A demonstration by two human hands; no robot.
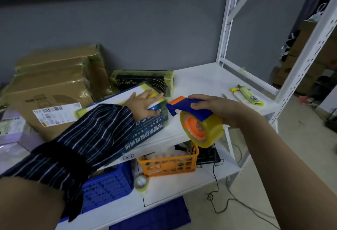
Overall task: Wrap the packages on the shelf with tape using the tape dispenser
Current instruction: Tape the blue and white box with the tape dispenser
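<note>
The gripped tape dispenser (198, 114) is blue with an orange tip. Its tape roll (213, 133) is clear yellow round an orange hub. Just left of the grip, a box (149, 129) is dark blue with white lettering, white on top, banded in yellow. The sleeve (82, 138) over it is navy with thin pale stripes. Beyond lie a black box (144, 80) and brown cartons (54, 76). Below the grip are an orange basket (169, 166) and a blue crate (107, 186). The shelf (200, 82) is white.
</note>
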